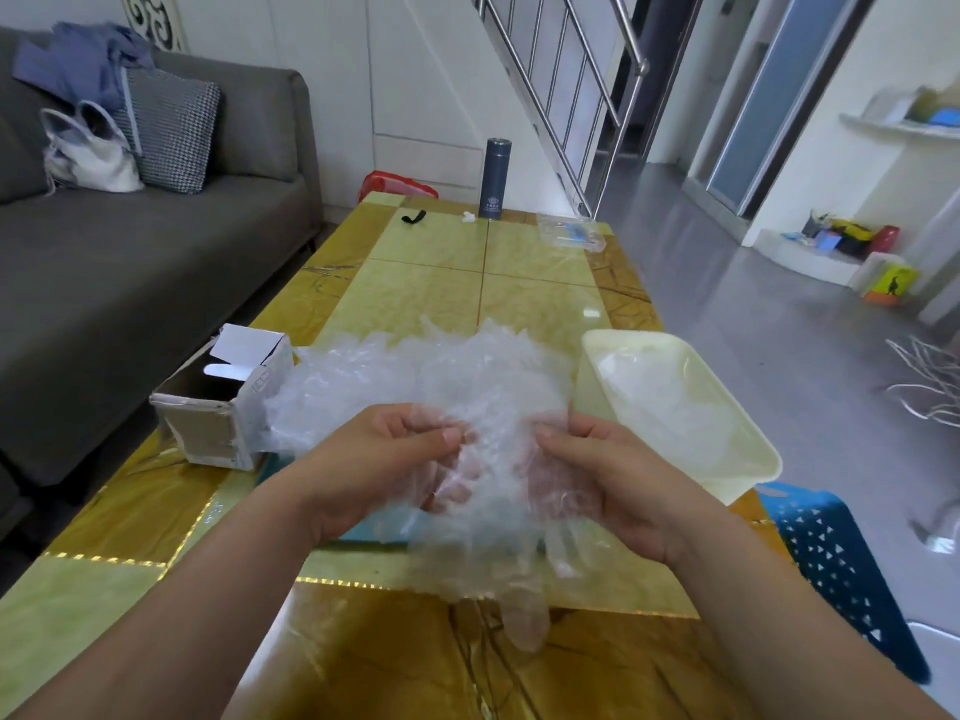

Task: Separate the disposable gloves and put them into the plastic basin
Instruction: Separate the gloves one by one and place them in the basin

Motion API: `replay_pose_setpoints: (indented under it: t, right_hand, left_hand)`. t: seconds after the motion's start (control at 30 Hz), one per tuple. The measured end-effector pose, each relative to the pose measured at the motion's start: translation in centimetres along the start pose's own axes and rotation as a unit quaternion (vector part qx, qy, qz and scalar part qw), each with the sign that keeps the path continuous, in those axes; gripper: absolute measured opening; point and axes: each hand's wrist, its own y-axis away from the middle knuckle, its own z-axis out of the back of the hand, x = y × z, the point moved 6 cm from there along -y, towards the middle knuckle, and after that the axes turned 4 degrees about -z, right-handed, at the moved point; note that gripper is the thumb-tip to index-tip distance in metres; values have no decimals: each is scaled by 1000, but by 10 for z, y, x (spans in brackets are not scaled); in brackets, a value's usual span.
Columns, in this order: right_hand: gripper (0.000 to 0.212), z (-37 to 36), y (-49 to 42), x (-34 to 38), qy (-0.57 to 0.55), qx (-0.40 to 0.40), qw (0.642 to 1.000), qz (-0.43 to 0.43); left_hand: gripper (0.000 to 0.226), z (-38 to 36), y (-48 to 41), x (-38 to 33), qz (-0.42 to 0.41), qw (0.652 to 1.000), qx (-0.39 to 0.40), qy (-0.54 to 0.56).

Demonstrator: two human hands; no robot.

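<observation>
Status: left hand and right hand both pinch one clump of gloves, low over the surface at 6 o'clock. Risk: film clings, so several may lift as one, or tear if yanked. Target basin at 2 o'clock, some already inside. Print on box (10 o'clock) and flask (12) unreadable.

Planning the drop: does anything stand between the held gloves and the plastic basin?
Nothing visible does. The left hand and right hand grip the gloves; the basin sits just beyond the right hand.
</observation>
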Motion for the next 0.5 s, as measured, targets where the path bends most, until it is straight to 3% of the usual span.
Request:
replay_pose_setpoints:
  t: [0.17, 0.4, 0.5]
  right_hand:
    - [36, 38, 14, 17, 62, -34, 997, -11]
    - [16, 104, 18, 55, -9, -64, 998, -6]
    - [12, 134, 8, 67, 31, -101, 994, -21]
  left_hand:
    - [13, -31, -22, -22, -34, 997, -26, -59]
    - [10, -89, -89, -44, 10, 997, -27, -72]
    - [13, -104, -124, -41, 20, 995, -49, -80]
